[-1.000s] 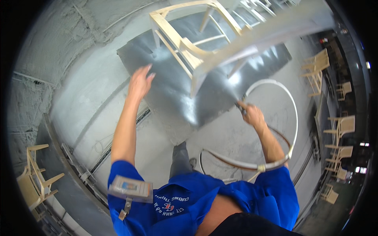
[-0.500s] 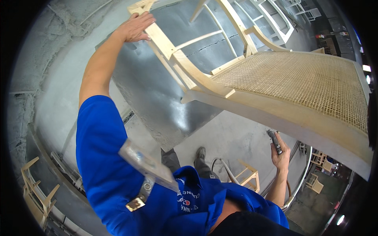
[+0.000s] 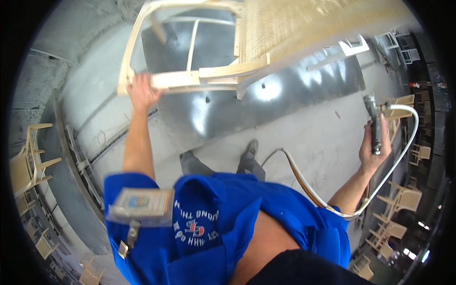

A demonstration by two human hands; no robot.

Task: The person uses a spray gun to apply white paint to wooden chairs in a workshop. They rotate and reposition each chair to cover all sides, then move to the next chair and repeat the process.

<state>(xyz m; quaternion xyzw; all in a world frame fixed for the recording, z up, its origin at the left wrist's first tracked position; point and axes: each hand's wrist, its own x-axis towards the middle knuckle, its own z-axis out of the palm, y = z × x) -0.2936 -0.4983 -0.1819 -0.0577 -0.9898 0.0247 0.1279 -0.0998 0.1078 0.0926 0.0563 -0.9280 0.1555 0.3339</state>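
A pale wooden chair (image 3: 173, 79) with a woven cane panel (image 3: 294, 31) is held up on its side in front of me, partly cut off by the top of the view. My left hand (image 3: 143, 91) is closed round a corner of its frame, at the end of a straight rail. Out to the right, my right hand (image 3: 373, 149) is wrapped round the handle of a dark metal spray gun (image 3: 376, 126). The gun points away from me, well apart from the chair. A white hose (image 3: 412, 137) joins it and loops back past my forearm.
Beneath the chair lies a dark, shiny metal sheet (image 3: 190, 111) on the grey floor (image 3: 304, 152). Unpainted chairs stand along the left (image 3: 33, 161) and right (image 3: 403, 197). White chair frames (image 3: 355, 46) are farther back at the right.
The chair has swung round and its cane panel now sits higher in view. My left hand appears nearer and lower, still on the frame. My right hand has moved outward with the spray gun.
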